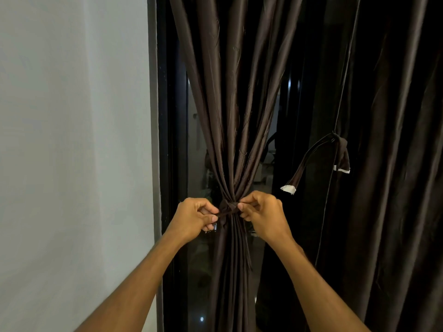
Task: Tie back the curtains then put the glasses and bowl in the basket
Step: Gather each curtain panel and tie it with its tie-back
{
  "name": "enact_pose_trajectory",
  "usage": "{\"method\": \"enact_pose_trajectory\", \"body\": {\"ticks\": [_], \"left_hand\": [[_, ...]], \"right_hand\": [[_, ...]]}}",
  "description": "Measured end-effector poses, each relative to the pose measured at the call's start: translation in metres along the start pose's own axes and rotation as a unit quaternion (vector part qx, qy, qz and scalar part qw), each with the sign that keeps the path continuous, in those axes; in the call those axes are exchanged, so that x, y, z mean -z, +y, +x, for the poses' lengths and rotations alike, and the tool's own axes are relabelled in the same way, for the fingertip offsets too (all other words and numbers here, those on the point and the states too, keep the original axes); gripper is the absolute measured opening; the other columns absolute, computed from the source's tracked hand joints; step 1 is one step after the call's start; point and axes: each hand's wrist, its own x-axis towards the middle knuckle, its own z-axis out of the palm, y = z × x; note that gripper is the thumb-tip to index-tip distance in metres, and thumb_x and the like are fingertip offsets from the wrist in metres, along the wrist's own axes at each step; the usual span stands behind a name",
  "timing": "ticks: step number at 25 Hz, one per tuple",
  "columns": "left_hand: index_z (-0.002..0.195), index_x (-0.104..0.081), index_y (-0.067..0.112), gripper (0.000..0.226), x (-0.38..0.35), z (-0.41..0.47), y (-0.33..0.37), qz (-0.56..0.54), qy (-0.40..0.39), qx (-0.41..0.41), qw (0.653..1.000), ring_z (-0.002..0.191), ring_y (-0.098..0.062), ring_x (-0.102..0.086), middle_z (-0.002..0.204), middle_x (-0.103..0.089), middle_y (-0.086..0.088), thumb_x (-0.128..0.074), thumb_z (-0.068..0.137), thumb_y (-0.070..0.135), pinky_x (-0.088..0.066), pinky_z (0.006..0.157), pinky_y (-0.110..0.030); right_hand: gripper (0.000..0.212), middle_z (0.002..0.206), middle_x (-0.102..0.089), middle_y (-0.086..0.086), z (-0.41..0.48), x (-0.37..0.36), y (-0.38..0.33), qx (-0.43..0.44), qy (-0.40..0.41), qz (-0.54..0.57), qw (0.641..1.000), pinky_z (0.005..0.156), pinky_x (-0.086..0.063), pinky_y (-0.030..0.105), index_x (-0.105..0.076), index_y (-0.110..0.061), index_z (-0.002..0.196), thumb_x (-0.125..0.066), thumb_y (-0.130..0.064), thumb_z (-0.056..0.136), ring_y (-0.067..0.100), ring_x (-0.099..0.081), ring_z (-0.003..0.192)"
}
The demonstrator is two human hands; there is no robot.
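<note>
A dark brown curtain (230, 116) hangs in the middle of the frame, its folds drawn in from a wide spread at the top to a narrow waist just below the centre, then falling straight down to the bottom edge. A strip of the same brown cloth, the tie-back (227, 208), wraps round that waist in a knot.

Both hands are at the knot, one on each side of it, with both forearms reaching up from the bottom of the frame. The left hand (194, 218) has its fingers curled and pinches an end of the tie-back between thumb and forefinger, just left of the bunched cloth. The right hand (263, 213) is curled too, and its thumb and fingertips nip the cloth at the right side of the knot. The two hands are near each other, with only the gathered curtain between them.

To the right, a second curtain (395, 140) of the same dark cloth hangs loose and fills the right side of the frame. A second tie-back (311, 161) dangles in front of it at mid-height, its two ends tipped in white.

Behind the gathered curtain are dark glass (199, 140) and a black window frame (165, 116). A plain white wall (72, 140) takes up the left of the frame.
</note>
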Motion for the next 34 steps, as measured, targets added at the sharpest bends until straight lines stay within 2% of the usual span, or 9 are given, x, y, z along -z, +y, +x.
{"method": "enact_pose_trajectory", "body": {"ticks": [4, 6, 12, 17, 21, 24, 27, 29, 34], "left_hand": [[0.081, -0.069, 0.014, 0.015, -0.001, 0.0, -0.003, 0.028, -0.001, 0.008, 1.0, 0.058, -0.013, -0.068, 0.066, -0.07, -0.008, -0.07, 0.084, -0.001, -0.057, 0.059, -0.023], [0.08, -0.068, 0.014, 0.016, 0.003, 0.0, -0.008, 0.027, -0.004, 0.013, 1.0, 0.057, -0.013, -0.068, 0.065, -0.069, -0.008, -0.07, 0.084, -0.001, -0.056, 0.058, -0.022], [0.082, -0.069, 0.012, 0.014, 0.005, 0.005, -0.008, 0.031, -0.021, 0.011, 0.999, 0.054, -0.01, -0.066, 0.062, -0.068, -0.003, -0.07, 0.084, -0.001, -0.055, 0.055, -0.02], [0.082, -0.069, 0.012, 0.013, 0.01, 0.001, -0.015, 0.016, -0.033, 0.013, 0.999, 0.051, -0.01, -0.064, 0.06, -0.067, -0.008, -0.07, 0.084, 0.0, -0.053, 0.054, -0.019], [0.082, -0.067, 0.013, 0.013, 0.007, -0.01, -0.022, 0.001, 0.001, 0.013, 1.0, 0.053, -0.011, -0.064, 0.064, -0.066, -0.008, -0.068, 0.086, 0.001, -0.053, 0.054, -0.019], [0.089, -0.064, 0.01, 0.006, -0.005, -0.025, -0.028, -0.038, 0.035, 0.016, 0.999, 0.053, -0.01, -0.064, 0.065, -0.067, -0.009, -0.067, 0.088, 0.006, -0.053, 0.054, -0.02], [0.089, -0.06, 0.005, 0.012, -0.024, -0.037, -0.032, -0.101, 0.032, 0.071, 0.992, 0.054, -0.019, -0.065, 0.068, -0.069, -0.011, -0.067, 0.089, 0.014, -0.057, 0.055, -0.031], [0.086, -0.06, 0.004, 0.017, -0.04, -0.044, -0.029, -0.12, 0.014, 0.113, 0.986, 0.055, -0.023, -0.065, 0.068, -0.068, -0.01, -0.068, 0.089, 0.019, -0.058, 0.058, -0.037], [0.085, -0.062, 0.004, 0.016, -0.078, -0.047, 0.003, -0.083, -0.024, 0.113, 0.99, 0.056, -0.024, -0.064, 0.066, -0.069, -0.01, -0.067, 0.09, 0.019, -0.057, 0.057, -0.035]], "right_hand": [[0.008, 0.072, -0.072, 0.02, 0.007, 0.009, -0.001, -0.065, 0.002, 0.081, 0.995, 0.058, -0.058, 0.029, -0.071, -0.007, 0.079, -0.074, -0.006, 0.086, 0.025, -0.069, 0.061], [0.005, 0.076, -0.072, 0.022, 0.006, 0.015, -0.002, -0.098, -0.015, 0.124, 0.987, 0.056, -0.057, 0.029, -0.072, -0.004, 0.08, -0.074, -0.005, 0.085, 0.026, -0.068, 0.061], [0.004, 0.071, -0.072, 0.013, 0.006, 0.021, -0.009, -0.127, 0.016, 0.077, 0.989, 0.054, -0.056, 0.023, -0.071, -0.002, 0.084, -0.072, -0.004, 0.086, 0.016, -0.067, 0.054], [0.005, 0.068, -0.071, 0.01, 0.01, 0.017, -0.016, -0.143, 0.052, 0.054, 0.987, 0.052, -0.057, 0.021, -0.071, 0.0, 0.083, -0.074, -0.004, 0.085, 0.013, -0.065, 0.05], [0.004, 0.071, -0.07, 0.008, 0.003, 0.004, -0.018, -0.122, 0.047, 0.018, 0.991, 0.058, -0.059, 0.024, -0.07, -0.005, 0.084, -0.071, -0.006, 0.088, 0.015, -0.067, 0.058], [0.011, 0.074, -0.068, 0.001, -0.011, 0.003, -0.009, -0.085, 0.01, -0.038, 0.996, 0.064, -0.06, 0.026, -0.067, -0.016, 0.084, -0.065, -0.01, 0.093, 0.012, -0.067, 0.066], [0.023, 0.078, -0.067, -0.004, -0.028, 0.0, 0.006, -0.075, -0.025, -0.118, 0.99, 0.067, -0.057, 0.027, -0.063, -0.026, 0.079, -0.058, -0.011, 0.096, 0.01, -0.066, 0.075], [0.029, 0.086, -0.067, -0.006, -0.035, 0.001, 0.015, -0.072, -0.058, -0.176, 0.98, 0.074, -0.059, 0.034, -0.061, -0.034, 0.077, -0.056, -0.009, 0.092, 0.011, -0.065, 0.083], [0.007, 0.097, -0.067, -0.004, -0.049, 0.03, 0.025, -0.059, -0.109, -0.226, 0.966, 0.08, -0.057, 0.044, -0.066, -0.027, 0.092, -0.06, -0.023, 0.09, 0.017, -0.064, 0.093]]}}
